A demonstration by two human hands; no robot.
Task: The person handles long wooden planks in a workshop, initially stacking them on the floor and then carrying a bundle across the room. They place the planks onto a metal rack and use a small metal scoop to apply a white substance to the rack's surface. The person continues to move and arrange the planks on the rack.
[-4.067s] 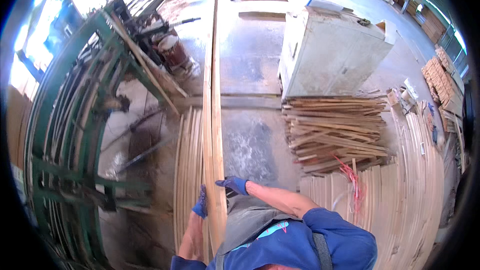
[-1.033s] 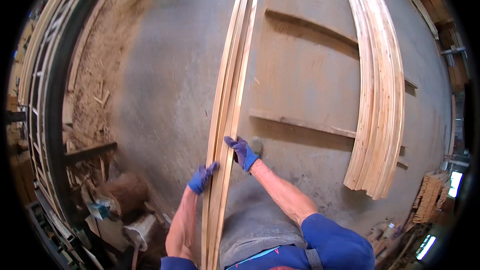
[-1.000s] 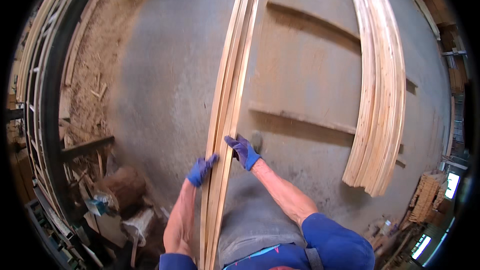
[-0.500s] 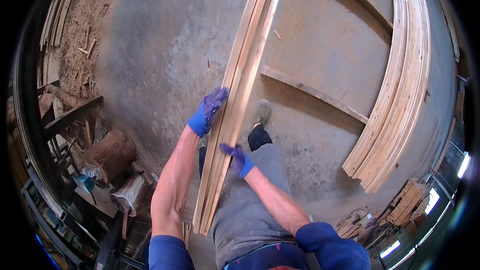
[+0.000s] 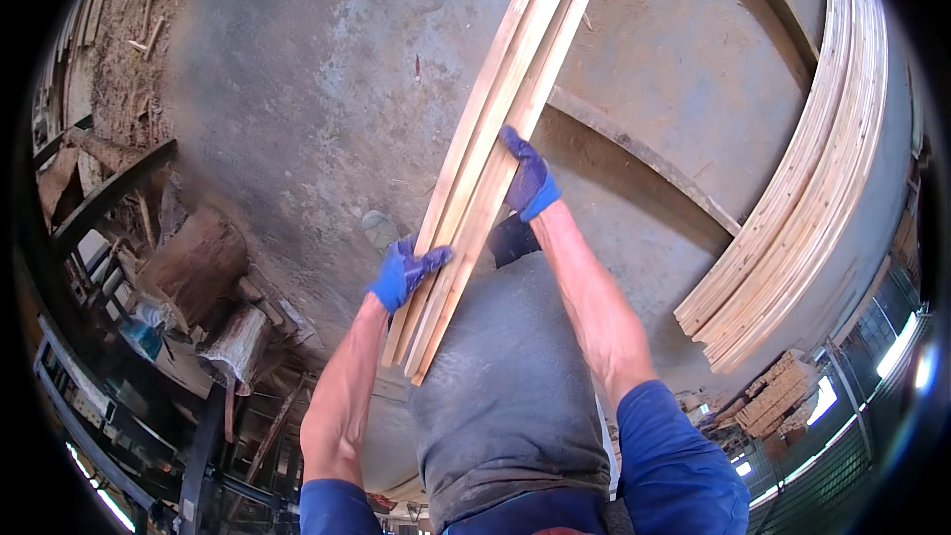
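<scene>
Several long, pale wooden boards (image 5: 475, 178) lie side by side in a bundle held in front of me, running from near my lap up past the top of the view. My left hand (image 5: 404, 269), in a blue glove, grips the bundle's left side low down, its thumb over the top face. Farther up, my right hand (image 5: 530, 176), gloved the same way, is closed around the right edge with its thumb on top. Fingers under the boards are hidden in both hands. The near board ends are slightly uneven.
To the right, a stack of long boards (image 5: 792, 208) rests across wooden crosspieces (image 5: 644, 154) on the concrete floor (image 5: 327, 89). At the left are thick logs (image 5: 193, 263), dark metal framing (image 5: 109, 198) and sawdust (image 5: 144, 30). Scrap wood (image 5: 778, 396) is piled at the lower right.
My right hand has moved up along the boards to grip their right edge. My left hand sits lower and has its thumb over the top. The bundle has shifted away from me and rightward.
</scene>
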